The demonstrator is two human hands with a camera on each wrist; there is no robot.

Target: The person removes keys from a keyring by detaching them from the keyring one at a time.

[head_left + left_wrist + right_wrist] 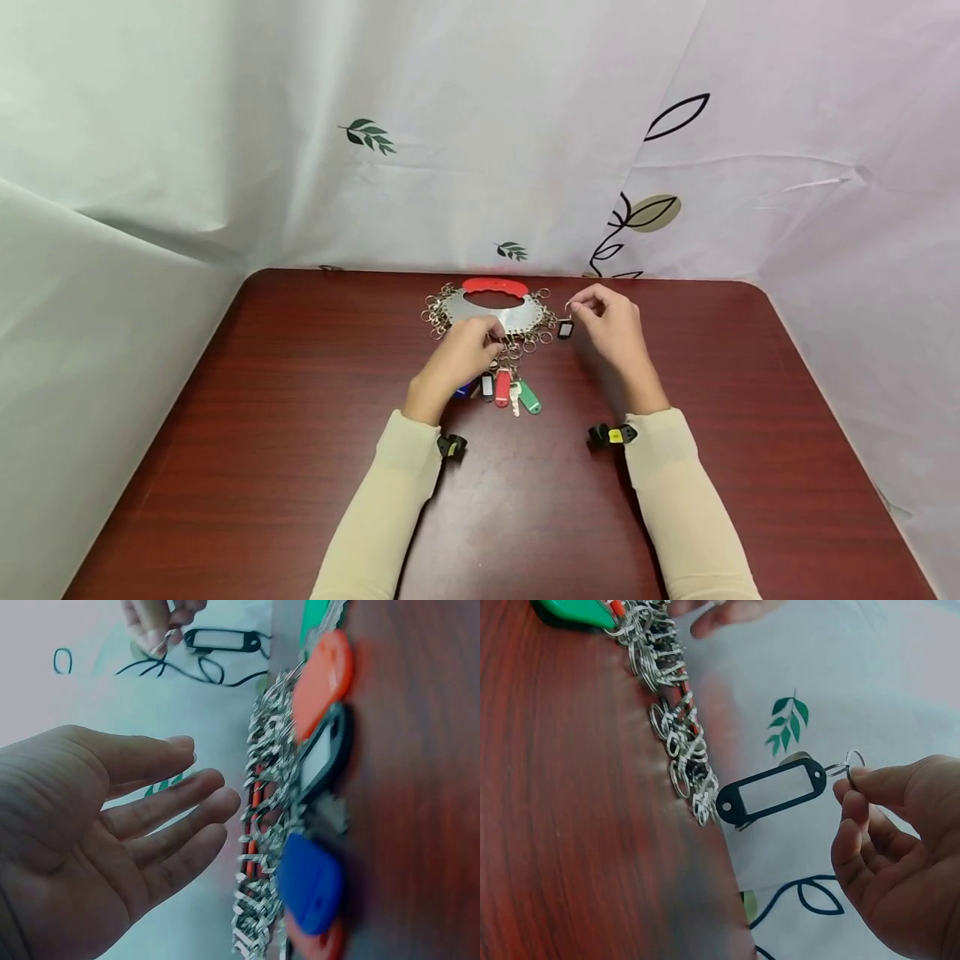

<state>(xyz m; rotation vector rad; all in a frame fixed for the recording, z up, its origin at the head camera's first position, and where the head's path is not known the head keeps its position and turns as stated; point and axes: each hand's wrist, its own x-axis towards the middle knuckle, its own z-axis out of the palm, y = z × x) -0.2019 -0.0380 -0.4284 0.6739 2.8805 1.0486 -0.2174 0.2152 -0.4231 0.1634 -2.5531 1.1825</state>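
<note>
My right hand [611, 327] pinches the metal ring of a black key tag [776, 789], which hangs from the fingertips with part of a key showing behind it. To its left on the table lies a metal key holder plate [457, 307] with a red handle [495, 287] and many small rings [546, 337] round its edge. My left hand [127, 825] hovers over the plate's front edge, fingers loosely bent and nothing between them. Below that hand lie a blue tag [309, 883], another black tag [487, 387], a red tag [502, 388], a key [515, 398] and a green tag [529, 397].
A dark red wooden table [300, 500] with rounded back corners carries everything. White cloth [480, 167] with leaf prints hangs behind it and on both sides. A black wrist camera [452, 447] sits on the left sleeve, another camera [609, 435] on the right.
</note>
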